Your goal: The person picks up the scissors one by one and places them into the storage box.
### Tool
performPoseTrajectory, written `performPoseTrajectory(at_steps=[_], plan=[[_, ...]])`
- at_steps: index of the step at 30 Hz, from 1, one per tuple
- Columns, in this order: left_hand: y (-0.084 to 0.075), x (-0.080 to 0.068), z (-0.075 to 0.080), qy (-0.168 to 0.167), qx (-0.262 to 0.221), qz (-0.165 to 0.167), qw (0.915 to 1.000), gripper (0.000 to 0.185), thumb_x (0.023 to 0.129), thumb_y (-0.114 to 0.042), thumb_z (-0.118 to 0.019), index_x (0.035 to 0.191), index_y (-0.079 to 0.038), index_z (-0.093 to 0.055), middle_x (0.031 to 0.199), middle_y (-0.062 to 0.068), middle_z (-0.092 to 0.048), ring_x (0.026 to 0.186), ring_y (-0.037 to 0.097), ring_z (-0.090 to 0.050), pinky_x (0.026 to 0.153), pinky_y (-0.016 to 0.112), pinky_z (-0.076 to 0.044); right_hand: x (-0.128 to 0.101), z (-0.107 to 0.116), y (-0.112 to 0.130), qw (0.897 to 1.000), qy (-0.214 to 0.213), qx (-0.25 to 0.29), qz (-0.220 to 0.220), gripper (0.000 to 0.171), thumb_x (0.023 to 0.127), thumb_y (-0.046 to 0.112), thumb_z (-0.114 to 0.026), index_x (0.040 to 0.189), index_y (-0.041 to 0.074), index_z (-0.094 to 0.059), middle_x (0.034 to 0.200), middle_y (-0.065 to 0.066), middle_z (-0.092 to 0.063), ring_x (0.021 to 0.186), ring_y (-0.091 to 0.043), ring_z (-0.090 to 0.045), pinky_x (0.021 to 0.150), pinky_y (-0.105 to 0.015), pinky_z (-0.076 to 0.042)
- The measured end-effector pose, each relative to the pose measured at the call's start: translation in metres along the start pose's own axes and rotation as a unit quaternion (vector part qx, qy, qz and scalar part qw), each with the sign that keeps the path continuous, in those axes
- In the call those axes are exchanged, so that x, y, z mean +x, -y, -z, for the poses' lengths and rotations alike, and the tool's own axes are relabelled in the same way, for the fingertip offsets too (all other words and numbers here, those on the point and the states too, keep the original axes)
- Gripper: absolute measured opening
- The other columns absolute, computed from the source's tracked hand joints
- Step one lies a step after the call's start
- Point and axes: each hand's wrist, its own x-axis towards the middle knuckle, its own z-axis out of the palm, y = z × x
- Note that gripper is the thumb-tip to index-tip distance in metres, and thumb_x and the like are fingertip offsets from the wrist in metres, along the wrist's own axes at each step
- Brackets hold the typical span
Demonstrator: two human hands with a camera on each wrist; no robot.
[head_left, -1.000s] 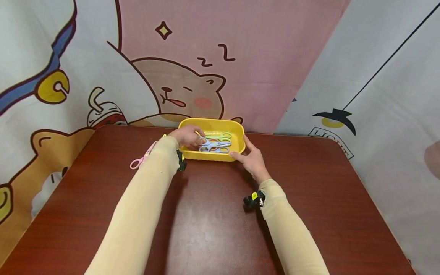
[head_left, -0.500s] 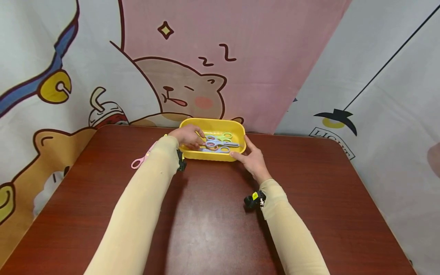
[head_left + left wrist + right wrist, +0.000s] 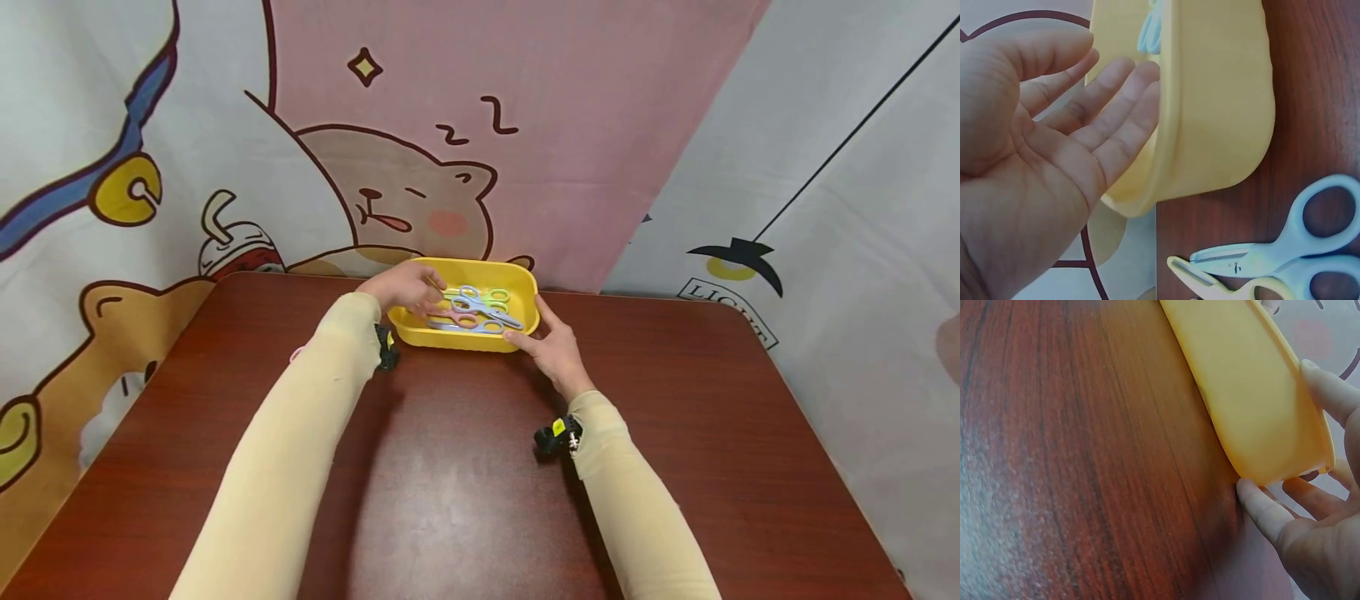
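A yellow plastic bin (image 3: 465,342) stands at the far edge of the table. Inside it lie several pairs of child's scissors: light blue scissors (image 3: 487,310) on top at a slant, pink scissors (image 3: 467,320) and green scissors (image 3: 498,295) among them. My left hand (image 3: 405,285) is over the bin's left end; in the left wrist view its fingers are loosely bent and nothing is between them. With thumb and fingers, my right hand (image 3: 557,354) grips the bin's right end, the thumb on the rim in the right wrist view.
Left of the bin, blue scissors (image 3: 1254,262) and yellow scissors (image 3: 1210,286) lie on the brown table (image 3: 435,483). A pink handle (image 3: 297,353) peeks out behind my left sleeve. A printed curtain (image 3: 570,125) hangs right behind the table.
My left hand has drawn back slightly left. The top blue scissors have shifted right and turned to a slant, and more of the pink scissors shows. My right hand keeps its hold.
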Motion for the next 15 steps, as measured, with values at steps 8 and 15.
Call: performPoseTrajectory(at_steps=[8, 15], plan=[[0.004, -0.011, 0.01, -0.003, -0.004, -0.049, 0.9988, 0.037, 0.103, -0.007, -0.056, 0.137, 0.007, -0.055, 0.137, 0.027, -0.058, 0.119, 0.04, -0.064, 0.101, 0.049, -0.055, 0.0, 0.0, 0.0, 1.0, 0.002, 0.005, -0.006, 0.098, 0.088, 0.035, -0.084, 0.165, 0.03, -0.024, 0.171, 0.0, -0.023, 0.155, -0.022, -0.024, 0.124, -0.042, -0.03], [0.009, -0.021, 0.018, -0.011, -0.013, -0.076, 0.997, 0.037, 0.103, -0.004, -0.054, 0.137, 0.008, -0.055, 0.137, 0.03, -0.057, 0.118, 0.042, -0.064, 0.101, 0.053, -0.054, 0.0, -0.001, -0.001, 1.0, 0.002, 0.006, -0.004, 0.098, 0.088, 0.035, -0.084, 0.165, 0.029, -0.024, 0.171, -0.001, -0.023, 0.155, -0.022, -0.023, 0.123, -0.042, -0.031]])
